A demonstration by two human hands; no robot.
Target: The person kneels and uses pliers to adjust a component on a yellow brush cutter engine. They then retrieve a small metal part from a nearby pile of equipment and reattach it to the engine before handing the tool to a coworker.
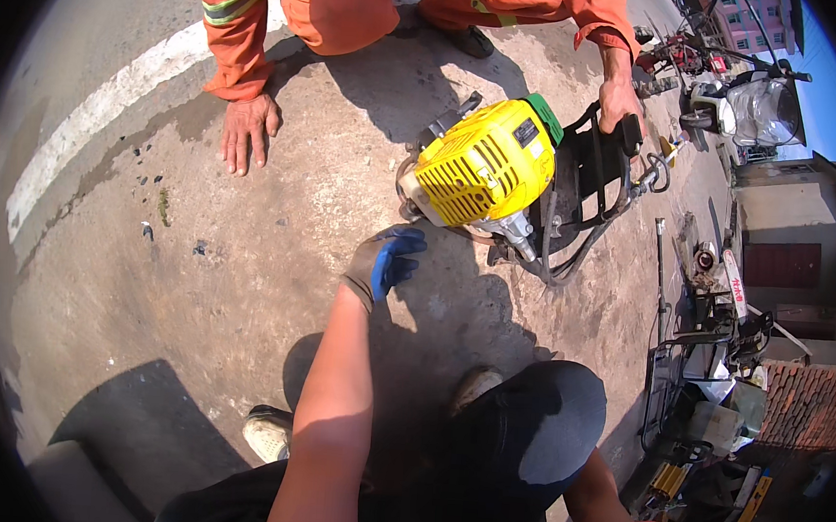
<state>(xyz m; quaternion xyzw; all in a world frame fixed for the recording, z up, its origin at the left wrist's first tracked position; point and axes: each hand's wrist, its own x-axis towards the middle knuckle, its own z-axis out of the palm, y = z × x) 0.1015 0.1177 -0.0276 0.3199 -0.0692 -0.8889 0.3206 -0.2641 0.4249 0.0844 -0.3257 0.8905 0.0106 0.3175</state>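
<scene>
My left hand (386, 262), in a grey glove with blue palm and fingers, hovers over the concrete just short of a small yellow engine (488, 164). Its fingers are loosely curved and apart, and nothing shows in them. The engine has a slotted cover, a green cap and a black carrying frame (588, 190) with hoses, and lies tilted on the ground. Across from me a person in orange workwear grips the frame with one hand (621, 101); their other hand (249, 133) rests flat on the concrete. My right forearm (598, 492) shows beside my knee, which hides the hand.
On the right lie a long dark pole (662, 278), a black metal frame (667, 375) and assorted tools and boxes by a brick wall (810, 405). A covered scooter (763, 111) stands farther back. A white painted line (109, 108) crosses the ground at left.
</scene>
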